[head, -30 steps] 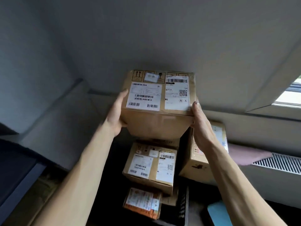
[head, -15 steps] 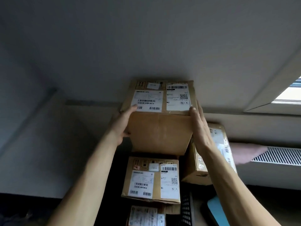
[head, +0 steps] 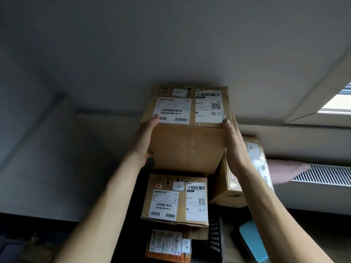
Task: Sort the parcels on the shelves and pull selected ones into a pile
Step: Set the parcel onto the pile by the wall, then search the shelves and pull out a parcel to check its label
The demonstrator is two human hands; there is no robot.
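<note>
I hold a brown cardboard parcel point(head: 187, 147) with two white shipping labels on top, raised in front of a sloped ceiling. My left hand point(head: 145, 137) grips its left side, thumb over the top edge onto a label. My right hand point(head: 235, 147) presses flat against its right side with straight fingers. Directly below sits a similar labelled parcel point(head: 176, 200). Beneath that lies an orange parcel point(head: 169, 245) with a white label. A larger taped box point(head: 255, 150) stands to the right, partly hidden by my right arm.
A black mesh crate point(head: 215, 238) and a light blue object point(head: 253, 242) are at the lower right. A white radiator point(head: 330, 174) with a pink cloth point(head: 286, 170) on it runs along the right wall under a window point(head: 338, 101). The ceiling slopes low overhead.
The held parcel has tipped so more of its front face shows. My left thumb has slid up onto the top label, and my right hand has flattened along the side.
</note>
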